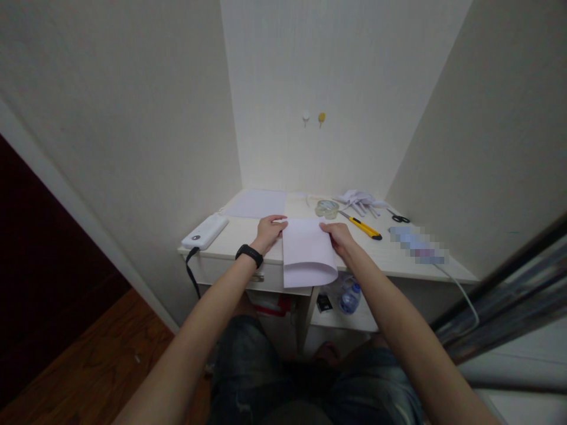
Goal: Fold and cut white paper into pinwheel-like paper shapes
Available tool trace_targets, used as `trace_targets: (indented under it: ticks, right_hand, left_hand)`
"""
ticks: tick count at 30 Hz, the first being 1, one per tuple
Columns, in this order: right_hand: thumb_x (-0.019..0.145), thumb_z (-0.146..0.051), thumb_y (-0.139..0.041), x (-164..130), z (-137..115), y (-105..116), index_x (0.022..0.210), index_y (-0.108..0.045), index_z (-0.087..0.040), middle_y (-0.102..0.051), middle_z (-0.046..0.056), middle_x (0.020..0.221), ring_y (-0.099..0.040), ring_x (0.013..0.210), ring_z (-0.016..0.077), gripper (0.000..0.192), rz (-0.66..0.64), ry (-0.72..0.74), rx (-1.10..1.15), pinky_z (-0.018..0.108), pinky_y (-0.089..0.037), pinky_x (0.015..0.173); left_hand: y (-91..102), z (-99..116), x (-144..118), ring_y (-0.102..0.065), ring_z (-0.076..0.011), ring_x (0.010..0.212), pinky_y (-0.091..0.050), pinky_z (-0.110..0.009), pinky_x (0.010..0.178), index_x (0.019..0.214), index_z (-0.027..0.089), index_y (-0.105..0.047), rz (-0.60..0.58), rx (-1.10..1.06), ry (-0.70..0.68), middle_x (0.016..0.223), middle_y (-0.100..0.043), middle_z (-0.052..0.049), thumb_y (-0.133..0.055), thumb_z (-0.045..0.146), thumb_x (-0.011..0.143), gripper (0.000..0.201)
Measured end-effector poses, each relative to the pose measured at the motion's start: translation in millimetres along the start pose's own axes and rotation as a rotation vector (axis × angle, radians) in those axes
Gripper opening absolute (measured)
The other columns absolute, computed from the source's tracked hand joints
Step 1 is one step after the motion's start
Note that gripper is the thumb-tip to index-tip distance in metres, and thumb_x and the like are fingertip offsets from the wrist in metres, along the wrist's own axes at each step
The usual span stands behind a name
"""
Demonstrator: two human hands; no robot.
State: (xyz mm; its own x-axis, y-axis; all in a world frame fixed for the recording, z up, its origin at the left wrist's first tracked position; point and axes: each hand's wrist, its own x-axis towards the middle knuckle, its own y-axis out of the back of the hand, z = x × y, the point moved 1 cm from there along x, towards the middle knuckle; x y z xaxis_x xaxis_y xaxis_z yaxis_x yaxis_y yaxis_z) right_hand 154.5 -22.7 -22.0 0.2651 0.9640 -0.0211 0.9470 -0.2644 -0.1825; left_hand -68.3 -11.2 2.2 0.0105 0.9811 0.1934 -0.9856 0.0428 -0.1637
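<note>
A sheet of white paper (pixel 308 245), bent over on itself with a rounded lower end, is held between my two hands at the desk's front edge. My left hand (pixel 269 231) grips its left side, thumb and fingers closed at the edge. On the opposite side my right hand (pixel 337 234) pinches the paper near its upper right corner. The lower end of the sheet hangs past the desk front. Just right of my right hand lies a yellow utility knife (pixel 364 226), and behind it a roll of clear tape (pixel 326 208).
Flat white paper (pixel 257 203) lies at the back left of the desk (pixel 239 239). A white power bank (pixel 205 231) with a black strap sits at the left edge. Rolled paper pieces (pixel 361 200), black scissors (pixel 401 218) and a blurred-out phone (pixel 416 245) with a cable are at right. A bottle (pixel 349 298) stands below.
</note>
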Motion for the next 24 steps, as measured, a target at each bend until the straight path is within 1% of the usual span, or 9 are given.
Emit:
trace_targets:
  ticks: [5,9,12,15,18,20,22,24]
  right_hand:
    - [0.066,-0.018,-0.079,-10.9,-7.4,0.7,0.066,-0.061,-0.015,-0.059,-0.001,0.054,-0.050,0.048,0.0105,0.018,-0.038,-0.039,-0.033,0.023,-0.042,0.045]
    - [0.068,-0.014,-0.075,-17.6,-12.2,1.1,0.064,-0.061,-0.013,-0.059,-0.001,0.053,-0.048,0.046,0.0089,0.015,-0.056,-0.062,-0.041,0.022,-0.042,0.044]
    - [0.070,-0.015,-0.075,-18.8,-13.7,1.5,0.066,-0.062,-0.013,-0.063,0.001,0.057,-0.052,0.047,0.0097,0.014,-0.084,-0.081,-0.032,0.022,-0.044,0.045]
    - [0.068,-0.011,-0.076,-18.4,-14.2,3.2,0.070,-0.064,-0.012,-0.067,0.004,0.062,-0.058,0.051,0.0121,0.012,-0.125,-0.122,-0.031,0.022,-0.048,0.046]
    - [0.069,-0.009,-0.074,-18.6,-15.8,5.6,0.069,-0.064,-0.011,-0.067,0.004,0.061,-0.057,0.049,0.0112,0.011,-0.145,-0.134,-0.016,0.022,-0.048,0.045]
    - [0.070,-0.009,-0.074,-19.8,-17.5,7.1,0.069,-0.064,-0.012,-0.066,0.002,0.060,-0.055,0.048,0.0098,0.011,-0.149,-0.129,0.004,0.021,-0.047,0.045]
    - [0.070,-0.009,-0.074,-21.5,-18.9,8.3,0.070,-0.064,-0.012,-0.065,0.001,0.060,-0.054,0.049,0.0095,0.011,-0.149,-0.121,0.022,0.020,-0.048,0.046]
    - [0.070,-0.010,-0.076,-23.0,-19.2,9.1,0.069,-0.063,-0.013,-0.065,0.001,0.059,-0.054,0.049,0.0099,0.013,-0.141,-0.110,0.039,0.021,-0.048,0.047]
  left_hand:
    - [1.7,-3.6,3.9,-0.052,-0.0096,0.048,-0.039,-0.021,0.048,0.089,0.010,-0.072,0.048,-0.041,0.001,0.054,-0.060,0.001,-0.078,0.015,0.061,0.029]
    - [3.2,-7.1,7.2,-0.053,-0.0094,0.049,-0.039,-0.020,0.048,0.090,0.010,-0.073,0.041,-0.040,-0.011,0.056,-0.061,0.001,-0.077,0.015,0.063,0.028]
    - [4.6,-9.8,9.7,-0.054,-0.0097,0.051,-0.041,-0.021,0.049,0.091,0.010,-0.073,0.054,-0.061,-0.021,0.058,-0.063,0.000,-0.077,0.015,0.062,0.029]
    - [5.8,-11.0,11.0,-0.056,-0.0105,0.053,-0.043,-0.022,0.052,0.093,0.009,-0.073,0.068,-0.072,-0.022,0.059,-0.063,0.000,-0.080,0.015,0.062,0.033]
    - [5.8,-10.0,10.4,-0.059,-0.0111,0.056,-0.046,-0.023,0.055,0.096,0.010,-0.072,0.051,-0.084,-0.010,0.065,-0.067,-0.002,-0.083,0.018,0.062,0.037]
    - [5.3,-8.9,9.5,-0.059,-0.0109,0.057,-0.047,-0.023,0.055,0.089,0.011,-0.071,0.045,-0.095,0.007,0.068,-0.068,-0.004,-0.085,0.021,0.063,0.032]
    - [4.4,-7.8,8.4,-0.057,-0.0102,0.054,-0.046,-0.022,0.052,0.076,0.011,-0.069,0.021,-0.090,0.026,0.065,-0.066,-0.004,-0.086,0.028,0.064,0.026]
    - [3.3,-6.7,7.3,-0.054,-0.0094,0.049,-0.044,-0.022,0.049,0.066,0.011,-0.067,-0.014,-0.066,0.038,0.058,-0.063,-0.003,-0.086,0.034,0.064,0.029]
